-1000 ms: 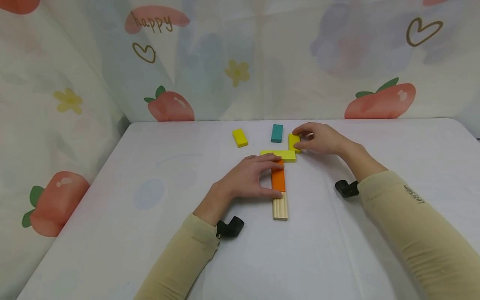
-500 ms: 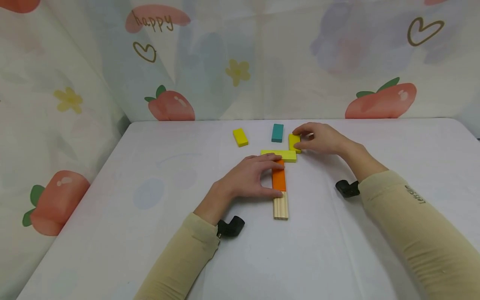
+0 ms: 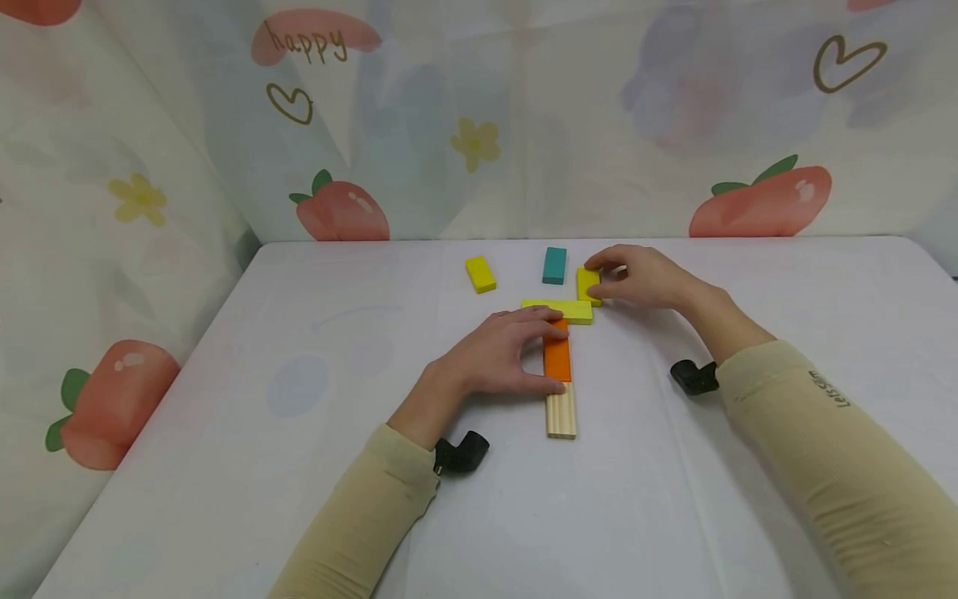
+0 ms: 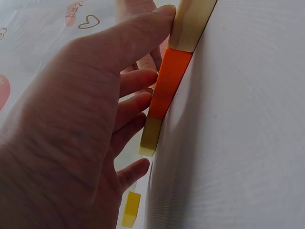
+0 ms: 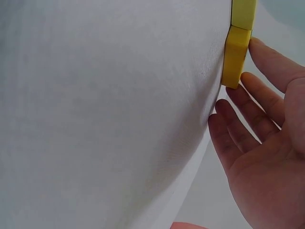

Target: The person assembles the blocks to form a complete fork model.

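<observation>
My left hand (image 3: 494, 353) lies over a row of flat wooden blocks, its fingers spread and nearly straight. The thumb rests where a plain wood block (image 3: 561, 418) meets an orange block (image 3: 557, 359); the other fingertips touch the orange block's far end and a yellow-green block (image 3: 578, 313) laid crosswise. Behind that crosspiece's right end stands a yellow block (image 3: 587, 284), pointing away and touching it. My right hand (image 3: 644, 276) pinches this yellow block between thumb and index finger. In the right wrist view, the other fingers hang beside the block (image 5: 235, 57), near the cloth.
A teal block (image 3: 554, 266) lies beyond the crosspiece, and another yellow block (image 3: 481, 274) is to its left. White cloth (image 3: 644, 491) covers the table. A printed curtain (image 3: 569, 116) rises at the back edge, with another on the left.
</observation>
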Demonstrator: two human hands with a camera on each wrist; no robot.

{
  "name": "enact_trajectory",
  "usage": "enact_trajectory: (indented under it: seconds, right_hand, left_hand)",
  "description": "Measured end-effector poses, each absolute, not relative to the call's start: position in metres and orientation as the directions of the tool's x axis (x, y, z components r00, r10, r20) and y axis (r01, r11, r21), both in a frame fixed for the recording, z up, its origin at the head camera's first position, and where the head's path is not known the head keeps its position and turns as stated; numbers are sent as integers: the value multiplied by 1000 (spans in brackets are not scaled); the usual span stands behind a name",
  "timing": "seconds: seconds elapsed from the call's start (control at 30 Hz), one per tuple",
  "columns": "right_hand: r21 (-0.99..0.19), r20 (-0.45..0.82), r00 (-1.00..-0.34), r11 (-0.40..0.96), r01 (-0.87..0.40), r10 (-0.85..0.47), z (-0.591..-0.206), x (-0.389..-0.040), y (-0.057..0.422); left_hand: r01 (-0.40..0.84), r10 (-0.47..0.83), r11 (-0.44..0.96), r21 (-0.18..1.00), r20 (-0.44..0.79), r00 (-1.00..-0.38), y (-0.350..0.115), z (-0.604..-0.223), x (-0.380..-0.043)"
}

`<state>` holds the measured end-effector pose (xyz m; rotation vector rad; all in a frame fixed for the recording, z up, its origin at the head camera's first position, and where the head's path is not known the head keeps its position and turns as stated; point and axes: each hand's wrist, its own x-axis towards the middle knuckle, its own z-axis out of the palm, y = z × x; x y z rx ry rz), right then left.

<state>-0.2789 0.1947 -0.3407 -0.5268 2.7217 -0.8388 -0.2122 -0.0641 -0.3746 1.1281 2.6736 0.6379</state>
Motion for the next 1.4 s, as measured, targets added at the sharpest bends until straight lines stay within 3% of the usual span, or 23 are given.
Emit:
enact_trajectory:
  seconds: [1.4]
  right_hand:
    - [-573, -129, -910, 778, -257, -395, -343, -281, 193]
  left_hand:
    - [616, 712, 620, 486, -20, -702, -65, -373, -212]
